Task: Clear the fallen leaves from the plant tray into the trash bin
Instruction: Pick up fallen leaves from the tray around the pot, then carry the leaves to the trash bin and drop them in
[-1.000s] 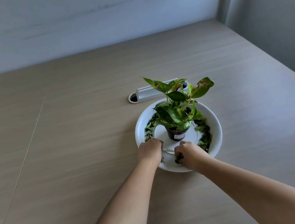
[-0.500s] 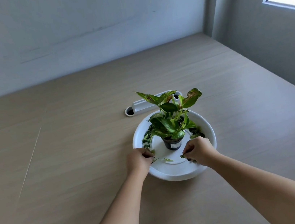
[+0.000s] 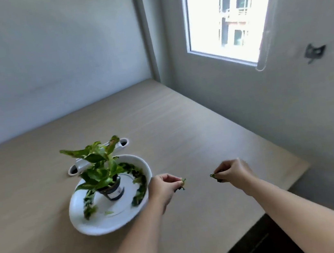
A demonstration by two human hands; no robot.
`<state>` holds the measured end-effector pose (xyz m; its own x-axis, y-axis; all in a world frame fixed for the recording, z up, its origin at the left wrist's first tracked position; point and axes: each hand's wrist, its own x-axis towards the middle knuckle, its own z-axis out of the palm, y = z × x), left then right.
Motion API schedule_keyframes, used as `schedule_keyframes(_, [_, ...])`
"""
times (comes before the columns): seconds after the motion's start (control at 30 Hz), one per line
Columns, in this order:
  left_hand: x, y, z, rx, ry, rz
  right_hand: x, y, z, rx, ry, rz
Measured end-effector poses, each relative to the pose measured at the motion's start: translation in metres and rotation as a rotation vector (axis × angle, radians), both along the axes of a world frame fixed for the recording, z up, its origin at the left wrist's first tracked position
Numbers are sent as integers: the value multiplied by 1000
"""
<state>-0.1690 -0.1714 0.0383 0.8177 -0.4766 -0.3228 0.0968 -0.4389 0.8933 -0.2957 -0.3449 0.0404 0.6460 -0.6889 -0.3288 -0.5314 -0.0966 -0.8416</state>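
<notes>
A round white plant tray [image 3: 103, 226] sits on the wooden table at the left, with a small black pot [image 3: 113, 191] holding a green leafy plant [image 3: 99, 168] in its middle. Fallen green leaves [image 3: 138, 183] lie scattered around the pot inside the tray. My left hand [image 3: 165, 187] hovers just right of the tray rim, pinching a small bunch of leaves [image 3: 183, 183]. My right hand [image 3: 233, 171] is further right over the table, pinching another small bunch of leaves [image 3: 212, 175]. No trash bin is in view.
A white cable-port cover [image 3: 99, 157] is set into the table behind the tray. A wall with a window [image 3: 229, 10] rises at the right. The table's right edge [image 3: 283, 193] drops off to a dark floor area [image 3: 255, 244].
Both hands have lifted out of the tray with leaves pinched in them and moved to the right. The view has swung right, bringing the window and table edge into sight.
</notes>
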Motion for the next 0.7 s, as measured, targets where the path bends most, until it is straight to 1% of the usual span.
schedule_keyframes(0.07, [-49, -62, 7, 5, -14, -126, -74, -48, 4, -7, -6, -130])
schedule_keyframes(0.2, [-179, -193, 18, 23, -59, -463, -246, -136, 6, -117, 21, -426])
schedule_keyframes(0.3, [-271, -270, 14, 20, -116, -660, -353, -172, 5, -162, 30, -671])
schedule_keyframes(0.37, [-327, -308, 3, 47, -149, -788, -409, -183, -3, -159, 30, -805])
schedule_keyframes(0.43, [-368, -331, -7, 72, -175, -884, -445, -183, -17, -144, 78, -878])
schedule_keyframes(0.53, [-411, -353, -43, 162, -183, -996, -484, -176, -61, -81, 199, -910])
schedule_keyframes(0.63, [-425, -361, -96, 297, -175, -1054, -503, -162, -108, 23, 268, -970])
schedule_keyframes(0.7, [-426, -367, -137, 393, -155, -1036, -507, -159, -142, 66, 317, -1004])
